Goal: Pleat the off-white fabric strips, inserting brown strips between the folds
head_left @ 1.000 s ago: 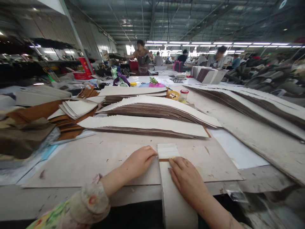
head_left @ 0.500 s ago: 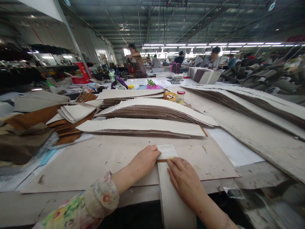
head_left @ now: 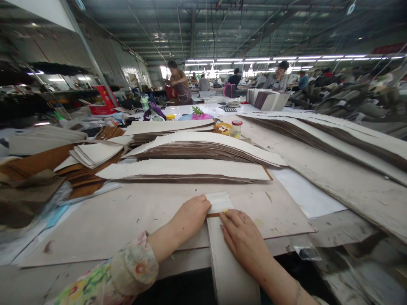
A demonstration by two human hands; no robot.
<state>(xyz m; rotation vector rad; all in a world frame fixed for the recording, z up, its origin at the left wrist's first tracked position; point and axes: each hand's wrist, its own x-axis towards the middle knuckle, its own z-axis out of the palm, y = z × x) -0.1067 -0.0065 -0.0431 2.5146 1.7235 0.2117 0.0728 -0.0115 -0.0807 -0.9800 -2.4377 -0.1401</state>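
Note:
A long off-white strip (head_left: 222, 258) runs from the board over the table's front edge towards me. A narrow brown band (head_left: 213, 215) crosses it, and beyond the band lies a short pale end (head_left: 220, 201). My left hand (head_left: 193, 214) is closed on the strip's left edge beside the band, fingertips bent down. On the right side, my right hand (head_left: 241, 233) has its fingers together and bent, pressing on the strip at the band. A small yellow spot shows by its fingertips; I cannot make out what it is. The strip's underside is hidden.
Fanned stacks of off-white strips with brown undersides (head_left: 187, 169) lie just beyond the board (head_left: 127, 220). More long stacks (head_left: 333, 135) are at right. Brown pieces (head_left: 85, 186) lie at left. A yellow bowl (head_left: 224, 128) and red-lidded jar (head_left: 236, 129) stand behind. People work farther back.
The view has shifted slightly, so the background sits a little farther left. Both hands keep nearly the same place on the strip. A person at the back has moved their arms.

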